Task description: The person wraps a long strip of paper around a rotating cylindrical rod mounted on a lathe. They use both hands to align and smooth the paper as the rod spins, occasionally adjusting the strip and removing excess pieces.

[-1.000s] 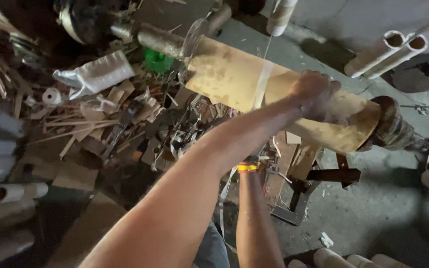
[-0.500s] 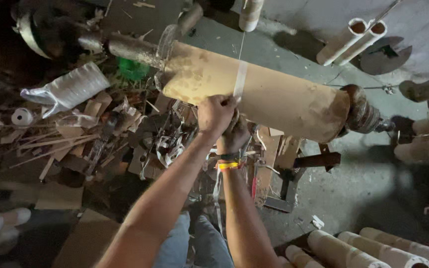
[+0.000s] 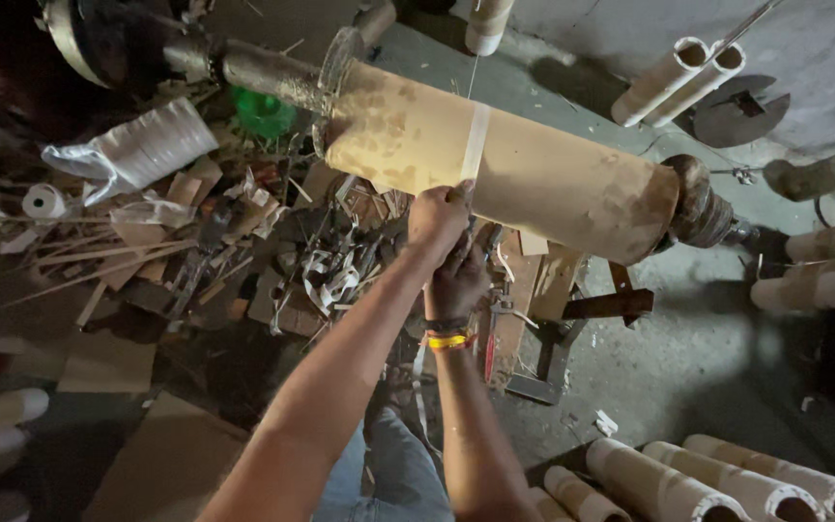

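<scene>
Head view: my left hand (image 3: 440, 215) pinches pale tape (image 3: 475, 141) w/ right hand (image 3: 456, 283) below (grip unclear); one band round the cardboard tube (image 3: 553, 179), rest bare.

Dim workshop light, shadowed blurry edges

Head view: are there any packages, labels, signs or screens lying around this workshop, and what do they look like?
No labels, signs or screens show; only wrappings:
Crumpled silvery-white plastic bag: upper left, on the scrap pile, long and ribbed.
Small white tape roll: far left, round with a hollow core.
Flat brown cardboard sheets: lower left on the floor, plain.
Pale tape strip: wrapped around the big brown cardboard tube, just above the left hand.
</scene>
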